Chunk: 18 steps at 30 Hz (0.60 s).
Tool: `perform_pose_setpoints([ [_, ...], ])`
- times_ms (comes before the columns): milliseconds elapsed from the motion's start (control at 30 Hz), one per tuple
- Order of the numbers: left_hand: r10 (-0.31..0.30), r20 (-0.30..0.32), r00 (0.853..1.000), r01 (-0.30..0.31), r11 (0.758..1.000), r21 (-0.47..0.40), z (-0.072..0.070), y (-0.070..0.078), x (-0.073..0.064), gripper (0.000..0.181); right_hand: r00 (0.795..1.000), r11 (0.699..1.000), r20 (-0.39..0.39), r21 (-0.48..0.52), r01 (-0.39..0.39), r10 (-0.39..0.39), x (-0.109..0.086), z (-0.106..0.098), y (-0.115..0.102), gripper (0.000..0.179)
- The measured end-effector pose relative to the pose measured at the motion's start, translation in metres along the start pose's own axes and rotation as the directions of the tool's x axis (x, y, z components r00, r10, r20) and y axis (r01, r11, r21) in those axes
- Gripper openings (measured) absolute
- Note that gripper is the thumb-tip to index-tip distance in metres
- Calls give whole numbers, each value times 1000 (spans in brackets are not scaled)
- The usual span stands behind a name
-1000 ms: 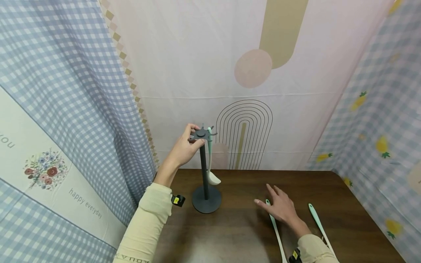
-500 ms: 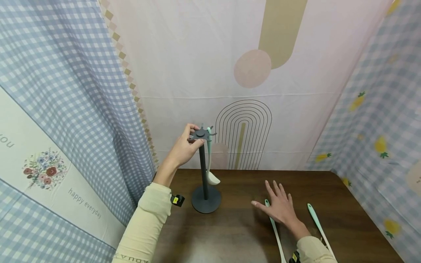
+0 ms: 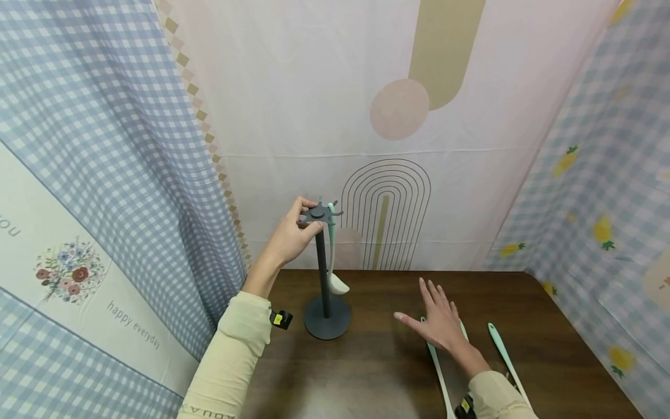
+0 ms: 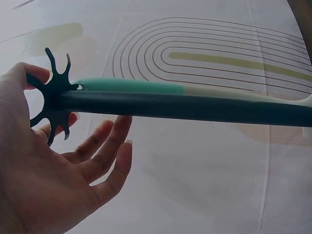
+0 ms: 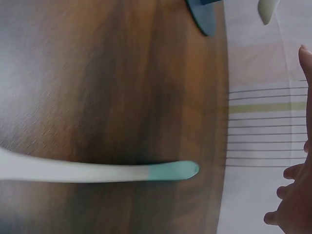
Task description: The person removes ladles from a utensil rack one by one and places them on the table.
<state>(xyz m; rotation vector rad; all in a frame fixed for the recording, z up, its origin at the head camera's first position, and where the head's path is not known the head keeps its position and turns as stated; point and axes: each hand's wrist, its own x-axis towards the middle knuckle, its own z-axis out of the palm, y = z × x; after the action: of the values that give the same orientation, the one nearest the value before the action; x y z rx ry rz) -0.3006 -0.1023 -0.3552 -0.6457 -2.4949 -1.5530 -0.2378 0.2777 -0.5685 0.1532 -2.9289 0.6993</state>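
My left hand (image 3: 292, 235) grips the hooked top of a dark utensil stand (image 3: 323, 279), thumb on the near side and fingers at the back. From one of its hooks hangs a ladle (image 3: 339, 284) with a mint handle end and a white bowl. In the left wrist view, the mint part of the ladle (image 4: 131, 86) runs alongside the pole. My right hand (image 3: 442, 325) hovers with fingers spread above a white utensil with a mint handle (image 3: 437, 368), holding nothing. That utensil's handle (image 5: 97, 171) crosses the right wrist view; its working end is out of sight.
Another mint-handled utensil (image 3: 501, 346) lies further right on the brown table (image 3: 366, 372). A further mint handle (image 3: 463, 330) shows partly behind my right hand. Checked curtains stand at both sides, and a pale printed cloth (image 3: 293, 116) hangs at the back.
My right hand has shifted slightly left and away from me, its fingers spreading straighter. The mint handle behind it has come into view. My left hand keeps its grip on the stand.
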Motion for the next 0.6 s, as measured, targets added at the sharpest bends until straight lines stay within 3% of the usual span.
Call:
perform_pose_setpoints([
  [267,4,-26,1000,-3,998,59,-3,3,0,45,999,999,-5,39,37,-37,10,-12,-19,115],
  [600,0,19,1000,-1,996,90,-12,10,-1,48,989,988,-58,58,140,-137,18,-30,-56,111],
])
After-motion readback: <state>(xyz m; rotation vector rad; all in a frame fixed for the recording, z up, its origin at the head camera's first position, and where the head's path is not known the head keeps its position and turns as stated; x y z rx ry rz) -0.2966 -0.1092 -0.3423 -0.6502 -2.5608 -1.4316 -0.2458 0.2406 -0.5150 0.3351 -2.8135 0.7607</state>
